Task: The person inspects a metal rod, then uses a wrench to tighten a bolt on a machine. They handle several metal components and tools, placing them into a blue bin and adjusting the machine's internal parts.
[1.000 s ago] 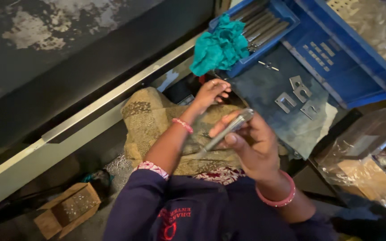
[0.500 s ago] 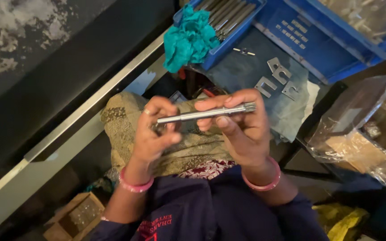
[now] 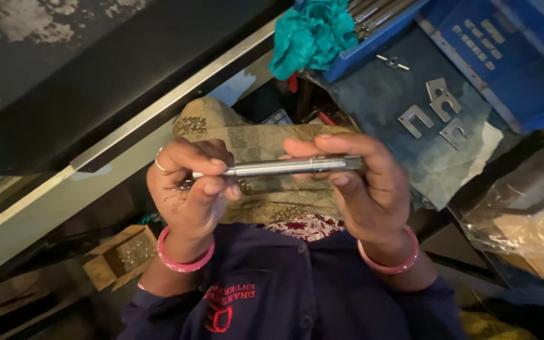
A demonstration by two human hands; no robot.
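Both hands are holding a metal rod [image 3: 284, 167] level in front of the chest, above the lap. The rod is lying roughly horizontal, tilting very slightly up toward its right end.

Left hand [image 3: 190, 189]: fingers are curling closed around the rod's left end, thumb pressing on the front side. A ring is showing on one finger, and a pink bangle [image 3: 184, 259] is sitting on the wrist. Something small and dark is poking out beside the fingers at the rod's left tip; what it is cannot be told.

Right hand [image 3: 363, 186]: fingers are wrapping over the top of the rod's right end, thumb underneath, so the hand is clamping the rod. A second pink bangle is ringing this wrist.

Behind the rod, a patterned tan cloth [image 3: 266, 141] is lying across the lap. The person is wearing a dark blue shirt [image 3: 284, 296].

Upper right: a blue crate [image 3: 505, 56] is holding several more metal rods at its near corner, with a teal rag [image 3: 310, 34] draping over its edge. Just beside the crate, three flat grey brackets [image 3: 439, 113] are lying on a dark blue sheet, well apart from the hands.

Far right: a clear plastic bag [image 3: 524, 214] is holding brownish contents.

Lower left: a small open cardboard box [image 3: 124, 255] is sitting on the floor, near the left elbow.
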